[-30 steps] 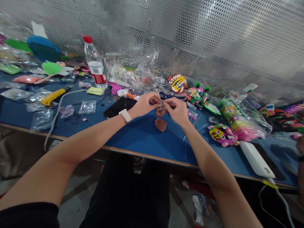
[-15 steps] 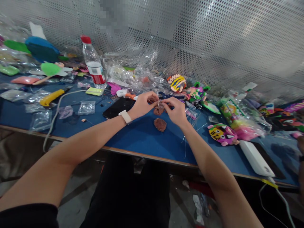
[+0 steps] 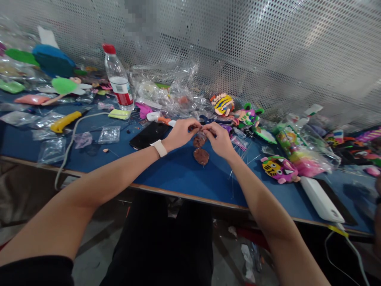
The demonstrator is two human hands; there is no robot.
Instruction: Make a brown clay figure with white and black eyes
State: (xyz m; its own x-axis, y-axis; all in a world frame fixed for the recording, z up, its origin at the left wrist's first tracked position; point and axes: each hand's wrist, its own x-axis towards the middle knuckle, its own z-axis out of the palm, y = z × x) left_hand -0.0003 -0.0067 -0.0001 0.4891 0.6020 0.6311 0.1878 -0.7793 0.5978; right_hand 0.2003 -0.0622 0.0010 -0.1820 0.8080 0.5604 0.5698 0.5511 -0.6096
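My left hand and my right hand meet fingertip to fingertip over the middle of the blue table. Both pinch the top of a small clear plastic bag with brown clay inside. Just below it, a flattened brown clay lump rests on the table, untouched by either hand. A black phone lies left of my left hand, partly behind the wrist with a white band. Thin wires lie beside my right forearm.
A water bottle with a red cap stands at the back left. A yellow utility knife and a white cable lie at left. Clay animal faces and a white power bank are at right. A perforated metal panel rises behind.
My fingertips have drawn closer together at the top of the bag and shifted slightly. The brown lump below stays in place.
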